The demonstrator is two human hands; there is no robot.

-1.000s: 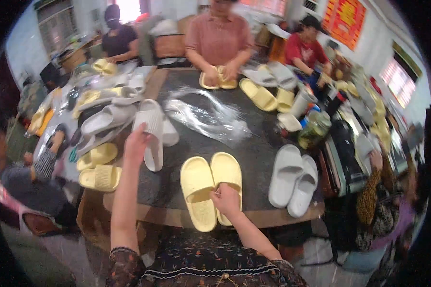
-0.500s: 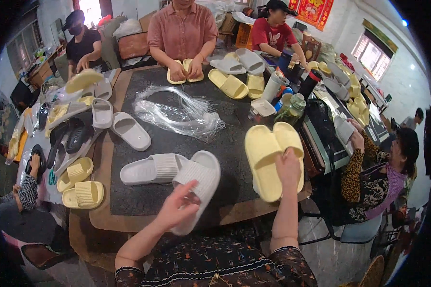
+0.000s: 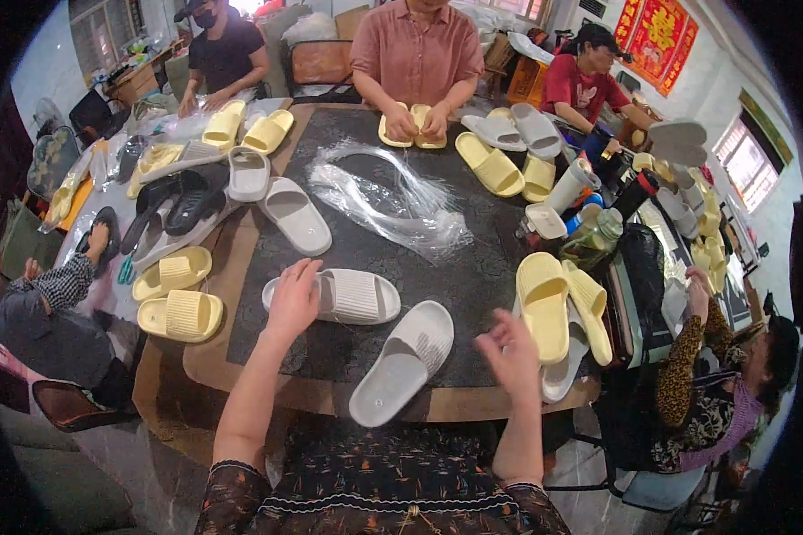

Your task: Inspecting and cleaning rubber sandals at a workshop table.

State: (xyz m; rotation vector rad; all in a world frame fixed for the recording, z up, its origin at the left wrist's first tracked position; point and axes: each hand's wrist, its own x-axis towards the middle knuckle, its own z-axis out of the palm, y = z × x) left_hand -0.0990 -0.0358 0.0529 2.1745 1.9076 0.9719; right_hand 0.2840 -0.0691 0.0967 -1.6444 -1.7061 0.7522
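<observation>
My left hand lies across the heel end of a grey slipper, its fingers reaching over the far edge. A second grey slipper rests at a slant by the table's near edge, between my hands, and nothing touches it. My right hand hovers empty with fingers apart, just left of two yellow slippers. One yellow slipper faces up; the other yellow slipper is tipped on its side against it. Beneath them a further grey slipper shows in part.
Clear plastic strips lie mid-table. More grey slippers, yellow slippers and black slippers crowd the left. Bottles and a lidded jar stand at right. Across the table, a person handles yellow slippers; other people sit around.
My right hand has let go of the yellow slippers, which rest at the right. My left hand has left the slanted grey slipper for the other one. The whole view has shifted.
</observation>
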